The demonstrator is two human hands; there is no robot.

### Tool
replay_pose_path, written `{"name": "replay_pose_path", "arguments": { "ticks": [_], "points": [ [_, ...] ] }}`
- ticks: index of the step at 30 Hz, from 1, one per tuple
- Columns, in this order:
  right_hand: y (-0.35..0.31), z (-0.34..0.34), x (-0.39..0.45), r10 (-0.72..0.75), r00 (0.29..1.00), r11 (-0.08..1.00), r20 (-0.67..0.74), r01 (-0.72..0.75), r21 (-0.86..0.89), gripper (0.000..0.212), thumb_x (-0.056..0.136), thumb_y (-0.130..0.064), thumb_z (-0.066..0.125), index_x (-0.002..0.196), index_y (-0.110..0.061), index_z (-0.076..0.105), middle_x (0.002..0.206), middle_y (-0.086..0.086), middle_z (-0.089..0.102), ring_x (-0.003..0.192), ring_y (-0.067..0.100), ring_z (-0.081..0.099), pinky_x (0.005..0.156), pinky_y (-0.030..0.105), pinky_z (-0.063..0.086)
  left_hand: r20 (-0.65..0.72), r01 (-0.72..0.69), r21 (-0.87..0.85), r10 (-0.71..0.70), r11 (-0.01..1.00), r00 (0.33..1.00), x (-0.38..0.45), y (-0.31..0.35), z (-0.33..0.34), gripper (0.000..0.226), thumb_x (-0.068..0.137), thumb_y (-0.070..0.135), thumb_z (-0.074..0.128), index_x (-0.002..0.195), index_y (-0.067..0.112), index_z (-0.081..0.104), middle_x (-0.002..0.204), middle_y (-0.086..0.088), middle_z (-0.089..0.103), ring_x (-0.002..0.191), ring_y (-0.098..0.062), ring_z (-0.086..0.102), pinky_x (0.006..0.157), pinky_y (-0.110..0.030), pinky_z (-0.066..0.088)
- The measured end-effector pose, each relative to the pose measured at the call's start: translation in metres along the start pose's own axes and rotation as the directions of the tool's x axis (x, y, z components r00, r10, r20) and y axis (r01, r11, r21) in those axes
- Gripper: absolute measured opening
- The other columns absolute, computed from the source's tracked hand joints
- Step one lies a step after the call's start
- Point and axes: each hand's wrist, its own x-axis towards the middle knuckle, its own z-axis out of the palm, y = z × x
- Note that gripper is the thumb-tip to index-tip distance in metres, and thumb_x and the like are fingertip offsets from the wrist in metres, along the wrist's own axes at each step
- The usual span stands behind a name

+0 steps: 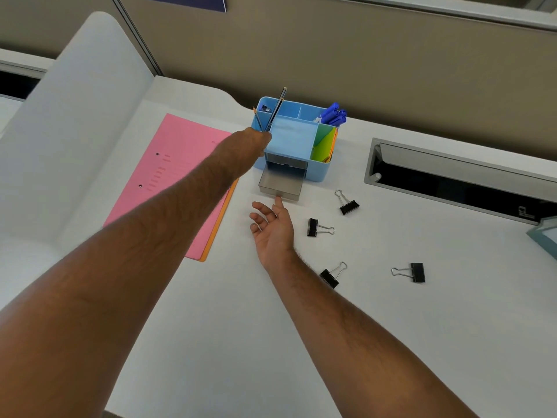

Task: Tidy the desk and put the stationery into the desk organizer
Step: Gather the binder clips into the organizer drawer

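A light blue desk organizer stands at the back of the white desk, its grey drawer pulled out toward me. My left hand reaches to the organizer's left side and grips several pencils whose tips rise over the back-left compartment; the fingers are hidden behind the wrist. My right hand lies palm up just in front of the drawer, fingers relaxed, one fingertip touching the drawer's front lip. Blue pens and coloured sticky notes sit in the right compartments. Several black binder clips lie scattered on the desk.
A pink folder over an orange one lies left of the organizer. A grey cable recess opens at the right. A white curved divider rises at the left, and a teal object's corner shows at the right edge.
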Motion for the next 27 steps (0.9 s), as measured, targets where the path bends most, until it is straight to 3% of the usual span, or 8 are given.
{"name": "replay_pose_path", "arguments": {
  "ticks": [2, 6, 10, 13, 15, 19, 23, 27],
  "points": [
    [-0.001, 0.001, -0.001, 0.000, 1.000, 1.000, -0.005, 0.000, -0.009, 0.047, 0.105, -0.042, 0.046, 0.148, -0.022, 0.051, 0.105, 0.005, 0.078, 0.091, 0.021, 0.065, 0.081, 0.033, 0.047, -0.057, 0.056, -0.045, -0.059, 0.997, 0.997, -0.001, 0.002, 0.003, 0.031, 0.108, 0.026, 0.039, 0.113, 0.007, 0.062, 0.116, -0.020, 0.063, 0.108, -0.039, 0.061, 0.084, -0.044, 0.048],
    [-0.008, -0.001, -0.011, 0.027, 1.000, 0.999, 0.000, -0.027, -0.028, 0.039, 0.105, -0.041, 0.049, 0.125, -0.012, 0.064, 0.105, 0.007, 0.078, 0.086, 0.021, 0.066, 0.076, 0.032, 0.047, -0.043, 0.048, -0.036, -0.049, 0.998, 0.998, -0.012, 0.006, 0.012, 0.043, 0.103, 0.025, 0.060, 0.140, 0.005, 0.051, 0.138, -0.019, 0.058, 0.126, -0.030, 0.059, 0.103, -0.039, 0.050],
    [-0.017, -0.013, -0.020, 0.028, 0.999, 0.996, 0.035, -0.025, -0.083, 0.028, 0.105, -0.035, 0.051, 0.117, -0.012, 0.063, 0.101, 0.011, 0.077, 0.077, 0.019, 0.067, 0.067, 0.029, 0.046, -0.131, 0.050, 0.045, -0.044, 0.998, 0.990, -0.021, 0.005, 0.014, 0.041, 0.100, 0.025, 0.063, 0.136, 0.006, 0.054, 0.137, -0.018, 0.061, 0.125, -0.030, 0.060, 0.103, -0.041, 0.050],
    [-0.025, -0.024, -0.028, -0.002, 0.999, 0.978, 0.038, 0.010, -0.209, 0.018, 0.105, -0.029, 0.052, 0.114, -0.019, 0.064, 0.093, 0.011, 0.075, 0.072, 0.019, 0.066, 0.062, 0.029, 0.045, -0.166, 0.010, 0.157, 0.016, 0.987, 0.986, -0.034, 0.006, 0.019, 0.046, 0.101, 0.018, 0.062, 0.144, 0.003, 0.053, 0.154, -0.019, 0.047, 0.145, -0.037, 0.042, 0.121, -0.049, 0.032],
    [-0.030, -0.032, -0.031, -0.040, 0.998, 0.943, 0.039, 0.050, -0.330, 0.022, 0.105, -0.023, 0.051, 0.123, -0.023, 0.064, 0.092, 0.010, 0.074, 0.072, 0.019, 0.066, 0.061, 0.027, 0.045, -0.245, 0.022, 0.122, 0.009, 0.992, 0.969, -0.049, 0.008, 0.027, 0.052, 0.102, 0.016, 0.060, 0.151, 0.005, 0.046, 0.162, -0.016, 0.035, 0.152, -0.036, 0.029, 0.125, -0.050, 0.024],
    [-0.043, -0.047, -0.040, -0.123, 0.987, 0.764, 0.102, 0.160, -0.625, 0.026, 0.102, -0.010, 0.047, 0.116, -0.018, 0.068, 0.090, 0.009, 0.072, 0.068, 0.015, 0.065, 0.056, 0.023, 0.044, -0.305, 0.108, -0.053, -0.119, 0.993, 0.945, -0.084, 0.023, 0.046, 0.063, 0.101, 0.020, 0.060, 0.158, 0.008, 0.033, 0.169, -0.010, 0.020, 0.158, -0.028, 0.013, 0.126, -0.047, 0.022],
    [-0.061, -0.072, -0.052, -0.172, 0.966, 0.610, 0.194, 0.259, -0.749, 0.024, 0.097, -0.004, 0.050, 0.108, -0.011, 0.070, 0.082, 0.005, 0.068, 0.061, 0.012, 0.060, 0.054, 0.020, 0.041, -0.323, 0.154, -0.141, -0.192, 0.978, 0.927, -0.116, 0.039, 0.075, 0.055, 0.094, 0.021, 0.069, 0.145, 0.009, 0.052, 0.155, -0.012, 0.047, 0.145, -0.029, 0.040, 0.119, -0.045, 0.038],
    [-0.081, -0.112, -0.061, -0.234, 0.917, 0.360, 0.324, 0.391, -0.847, 0.026, 0.095, -0.006, 0.053, 0.103, -0.024, 0.069, 0.080, -0.002, 0.064, 0.064, 0.008, 0.055, 0.062, 0.020, 0.044, -0.273, 0.165, -0.221, -0.224, 0.961, 0.936, -0.144, 0.066, 0.099, 0.040, 0.092, 0.021, 0.068, 0.130, 0.012, 0.059, 0.133, -0.008, 0.060, 0.124, -0.028, 0.055, 0.104, -0.041, 0.049]
  ]
}}
